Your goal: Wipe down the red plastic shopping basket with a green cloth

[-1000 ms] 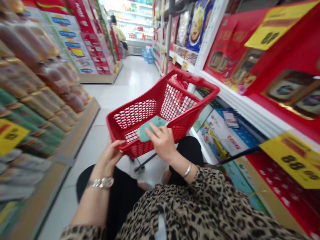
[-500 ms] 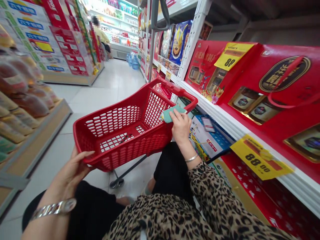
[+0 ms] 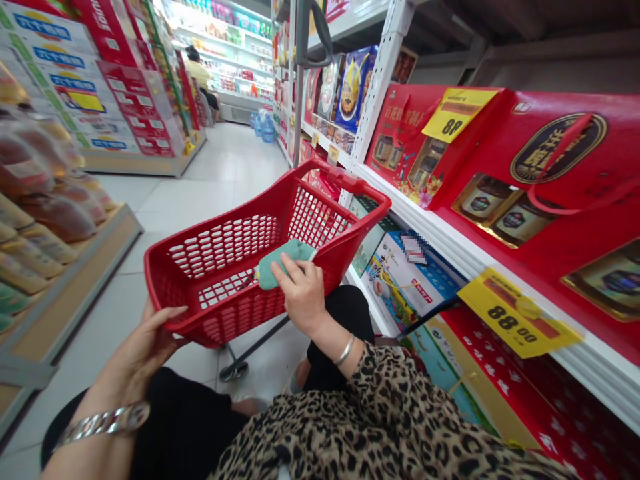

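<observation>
Right hand point(image 3: 304, 293): fingers bent and laid together over a pale green, flat, oblong pad of soft-looking material point(image 3: 286, 265); thumb out of sight beneath, but the grasp reads as closed.
Pad position: directly under the right fingertips, at the near long rim of the red plastic basket cart with honeycomb-holed walls point(image 3: 235, 320); roughly midway along that rim.
Pad long axis: close to parallel with the near rim, sloping up toward the cart's handle end.
Key relation: pad against near rim. It overlaps the rim in this view; contact along its whole underside cannot be confirmed.
Nearer hand: right, already on the pad. The left hand point(image 3: 153, 340) is well apart, at the cart's opposite end from the handle.
Left hand state: clamped on the cart's near corner, thumb over the outside of the rim, other fingers below.
Cart underside: dark wheel point(image 3: 233, 371) visible below the near wall; the other wheels not made out.
Beyond handle end: blue-and-white printed carton point(image 3: 417, 287), low beside the cart; red cardboard gift box with jar windows point(image 3: 550, 150) on the shelf above it.
Hidden: right thumb, pad's underside, most left fingertips.
Hard to make out: small white-and-yellow detail at the pad's end away from the handle; cloth or sponge, cannot tell.
Cut off: gift box, by the right-hand picture edge.
</observation>
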A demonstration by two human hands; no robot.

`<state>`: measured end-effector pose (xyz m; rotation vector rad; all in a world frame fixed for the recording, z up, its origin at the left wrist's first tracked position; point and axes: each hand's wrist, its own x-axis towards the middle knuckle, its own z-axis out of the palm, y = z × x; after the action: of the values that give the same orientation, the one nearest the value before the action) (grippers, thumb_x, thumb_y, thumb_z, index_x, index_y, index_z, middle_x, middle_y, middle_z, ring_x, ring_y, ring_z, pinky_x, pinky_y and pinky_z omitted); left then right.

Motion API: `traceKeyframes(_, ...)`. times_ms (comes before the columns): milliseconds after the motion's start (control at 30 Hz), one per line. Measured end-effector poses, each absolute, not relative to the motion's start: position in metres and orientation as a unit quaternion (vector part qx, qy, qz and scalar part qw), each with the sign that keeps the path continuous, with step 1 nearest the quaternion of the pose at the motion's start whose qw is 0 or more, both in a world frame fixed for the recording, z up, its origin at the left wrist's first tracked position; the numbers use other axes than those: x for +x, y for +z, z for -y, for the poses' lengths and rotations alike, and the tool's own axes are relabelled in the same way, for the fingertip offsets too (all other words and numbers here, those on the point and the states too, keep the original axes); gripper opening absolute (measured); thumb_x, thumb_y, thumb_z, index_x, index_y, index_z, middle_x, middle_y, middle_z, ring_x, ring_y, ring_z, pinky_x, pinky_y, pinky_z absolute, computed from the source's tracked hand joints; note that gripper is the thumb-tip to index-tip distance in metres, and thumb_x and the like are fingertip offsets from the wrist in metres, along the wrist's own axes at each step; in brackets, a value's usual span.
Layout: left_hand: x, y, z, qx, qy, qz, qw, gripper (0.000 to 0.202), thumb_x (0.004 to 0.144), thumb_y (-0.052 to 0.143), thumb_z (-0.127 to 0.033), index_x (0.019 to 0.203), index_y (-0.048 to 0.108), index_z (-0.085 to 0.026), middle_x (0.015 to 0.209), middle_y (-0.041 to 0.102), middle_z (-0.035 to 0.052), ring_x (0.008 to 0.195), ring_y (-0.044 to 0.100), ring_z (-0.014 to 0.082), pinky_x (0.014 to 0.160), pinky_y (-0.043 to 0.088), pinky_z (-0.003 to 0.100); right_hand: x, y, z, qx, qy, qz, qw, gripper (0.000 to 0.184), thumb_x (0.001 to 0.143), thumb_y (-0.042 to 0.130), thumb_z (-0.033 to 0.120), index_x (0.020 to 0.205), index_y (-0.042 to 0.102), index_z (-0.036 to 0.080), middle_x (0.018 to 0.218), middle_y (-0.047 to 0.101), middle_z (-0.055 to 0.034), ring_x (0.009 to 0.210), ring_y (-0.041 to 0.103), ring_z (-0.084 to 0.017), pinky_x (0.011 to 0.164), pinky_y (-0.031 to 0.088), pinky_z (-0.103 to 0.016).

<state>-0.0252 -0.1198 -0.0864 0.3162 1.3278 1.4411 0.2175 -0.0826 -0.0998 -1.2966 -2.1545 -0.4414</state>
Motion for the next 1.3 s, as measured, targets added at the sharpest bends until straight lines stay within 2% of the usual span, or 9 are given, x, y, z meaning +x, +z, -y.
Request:
traceKeyframes(100,-0.016,-0.073,0.125,0.076,0.614,-0.54,0.571,0.066,0.072,0.048,0.008,0.132,0.057,-0.02,0.079,0.071,-0.0038,0.056,0.06,0.0101,0.063,0.06,0.025,0.204,-0.1,0.096,-0.448,-0.17,0.824,0.303,0.039,0.105,0.049,0.018,0.136,0.069,0.032,0.147,0.065,-0.0015,0.11,0.05,-0.025,0.087,0.039,-0.04)
traceKeyframes(200,-0.008,-0.071,0.127,0.039,0.595,-0.546,0.589,0.047,0.072,0.051,0.004,0.116,0.064,-0.007,0.081,0.072,0.0056,0.069,0.068,0.017,0.074,0.062,0.034,0.199,-0.099,0.107,-0.439,-0.145,0.828,0.317,0.039,0.104,0.048,0.015,0.131,0.073,0.029,0.143,0.067,-0.0052,0.107,0.051,-0.026,0.084,0.037,-0.041)
traceKeyframes(267,-0.007,-0.081,0.124,0.013,0.59,-0.555,0.586,0.033,0.079,0.054,-0.002,0.11,0.066,-0.008,0.088,0.073,0.0081,0.078,0.07,0.0189,0.078,0.062,0.036,0.2,-0.103,0.107,-0.439,-0.133,0.823,0.336,0.039,0.103,0.049,0.013,0.13,0.073,0.027,0.143,0.068,-0.0072,0.106,0.052,-0.026,0.083,0.036,-0.041)
traceKeyframes(367,-0.011,-0.098,0.122,-0.009,0.585,-0.559,0.587,0.018,0.086,0.06,-0.01,0.102,0.068,-0.01,0.097,0.073,0.0091,0.087,0.07,0.0192,0.082,0.06,0.037,0.207,-0.108,0.101,-0.425,-0.129,0.826,0.349,0.038,0.102,0.052,0.012,0.128,0.074,0.028,0.141,0.069,-0.0055,0.105,0.053,-0.025,0.082,0.035,-0.04)
traceKeyframes(500,-0.01,-0.107,0.125,0.002,0.599,-0.554,0.579,0.009,0.089,0.064,-0.014,0.097,0.067,-0.011,0.097,0.071,0.006,0.086,0.068,0.016,0.08,0.059,0.033,0.23,-0.102,0.086,-0.43,-0.147,0.824,0.339,0.037,0.102,0.051,0.012,0.127,0.073,0.029,0.137,0.071,-0.0045,0.107,0.055,-0.025,0.082,0.034,-0.04)
traceKeyframes(733,-0.016,-0.111,0.129,0.059,0.597,-0.572,0.559,0.006,0.09,0.067,-0.018,0.093,0.063,-0.013,0.086,0.064,0.0001,0.073,0.059,0.0119,0.071,0.054,0.028,0.303,-0.075,0.037,-0.546,-0.151,0.75,0.342,0.039,0.103,0.049,0.014,0.128,0.073,0.03,0.136,0.07,-0.0054,0.116,0.054,-0.028,0.093,0.036,-0.045)
traceKeyframes(900,-0.021,-0.109,0.127,0.094,0.581,-0.588,0.555,0.02,0.073,0.069,-0.012,0.091,0.061,-0.016,0.08,0.064,-0.0013,0.07,0.06,0.0127,0.068,0.052,0.028,0.327,-0.057,0.019,-0.604,-0.196,0.693,0.34,0.042,0.101,0.047,0.012,0.13,0.073,0.029,0.143,0.067,-0.0063,0.118,0.051,-0.029,0.094,0.035,-0.046)
traceKeyframes(1067,-0.023,-0.107,0.124,0.104,0.573,-0.601,0.547,0.031,0.058,0.07,-0.012,0.085,0.057,-0.019,0.071,0.063,-0.0038,0.063,0.058,0.0129,0.066,0.053,0.029,0.296,-0.074,0.042,-0.581,-0.202,0.714,0.333,0.043,0.099,0.05,0.008,0.131,0.073,0.027,0.145,0.066,-0.0064,0.115,0.052,-0.028,0.089,0.035,-0.042)
traceKeyframes(1300,-0.027,-0.105,0.127,0.112,0.558,-0.619,0.541,0.029,0.058,0.071,-0.016,0.083,0.057,-0.021,0.072,0.064,-0.0032,0.063,0.058,0.0151,0.063,0.053,0.031,0.263,-0.103,0.07,-0.497,-0.179,0.777,0.342,0.044,0.101,0.055,0.012,0.136,0.069,0.033,0.145,0.066,-0.0034,0.117,0.055,-0.025,0.091,0.036,-0.04)
